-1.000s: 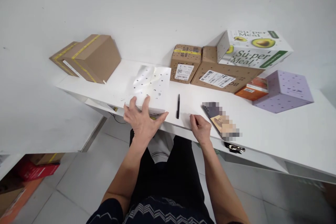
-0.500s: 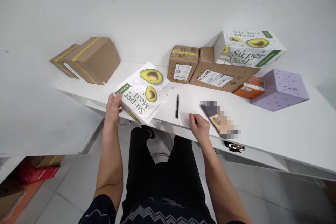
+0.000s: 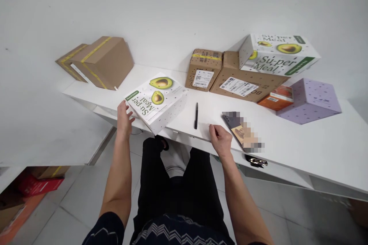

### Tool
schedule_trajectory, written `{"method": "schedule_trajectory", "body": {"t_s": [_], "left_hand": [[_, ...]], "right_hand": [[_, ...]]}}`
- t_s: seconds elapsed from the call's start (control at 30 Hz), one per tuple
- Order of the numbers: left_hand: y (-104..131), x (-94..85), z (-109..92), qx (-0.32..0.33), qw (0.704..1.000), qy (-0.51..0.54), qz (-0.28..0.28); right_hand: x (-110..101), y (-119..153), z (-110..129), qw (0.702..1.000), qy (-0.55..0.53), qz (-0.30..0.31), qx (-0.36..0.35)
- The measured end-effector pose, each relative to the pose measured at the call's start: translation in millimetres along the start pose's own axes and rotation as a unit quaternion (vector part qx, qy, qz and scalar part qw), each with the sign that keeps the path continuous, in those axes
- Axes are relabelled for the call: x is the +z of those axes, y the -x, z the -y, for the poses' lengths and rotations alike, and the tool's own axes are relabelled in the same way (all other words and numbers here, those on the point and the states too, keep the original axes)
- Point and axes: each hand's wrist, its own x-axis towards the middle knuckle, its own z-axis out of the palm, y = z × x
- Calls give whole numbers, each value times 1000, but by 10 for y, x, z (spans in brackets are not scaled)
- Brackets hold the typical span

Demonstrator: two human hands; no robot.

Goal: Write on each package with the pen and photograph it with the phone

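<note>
A white box with avocado pictures and the words "Su-per Meal" [image 3: 161, 99] lies on the white table, its near corner close to the front edge. My left hand [image 3: 125, 118] is at the left corner of this box, fingers apart and slightly bent, not wrapped around it; whether a fingertip touches it I cannot tell. Closed in a loose fist, my right hand [image 3: 220, 139] rests at the table's front edge, with nothing visible in it. Between the box and this hand lies a black pen [image 3: 196, 115]. Just right of the fist is a smartphone [image 3: 241, 132], partly pixelated.
Brown cartons with yellow tape [image 3: 105, 63] stand at the back left. Further right are a small carton [image 3: 203, 69], a larger carton [image 3: 244, 84] carrying another avocado box [image 3: 278, 55], an orange box [image 3: 276, 98] and a purple box [image 3: 312, 99]. A drawer handle [image 3: 257, 161] juts from the front.
The avocado box has gone from tilted to lying flatter on the table, and its right side now shows. My left fingers have loosened from its edge. My right hand stays a fist.
</note>
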Motion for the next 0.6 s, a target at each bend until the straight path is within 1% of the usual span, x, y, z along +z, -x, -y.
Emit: {"method": "schedule_trajectory", "body": {"t_s": [0.03,0.07,0.1,0.2,0.3,0.37,0.43,0.5,0.53,0.6], "left_hand": [[124,9,52,-14,999,24,-33],[267,19,113,-10,997,43,-63],[422,29,184,10,996,49,-73],[868,68,415,68,996,30,-44],[1154,140,581,69,998,5,6],[1235,207,628,70,997,-4,45],[1256,272,628,85,993,6,79],[1248,306,580,99,991,22,89],[1241,304,538,103,991,27,84],[1230,258,411,104,993,24,60]], "right_hand": [[-1,3,5,1000,0,-4,1],[-1,1,21,1000,0,-9,3],[4,-10,48,1000,1,-16,4],[73,-127,198,1000,-4,-24,-10],[273,-388,390,999,-5,12,-49],[459,-595,501,996,7,67,-53],[631,-768,595,990,7,141,-33],[738,-862,681,980,-12,196,-9],[756,-875,724,978,-27,207,-3],[719,-849,809,979,-61,196,-3]]}}
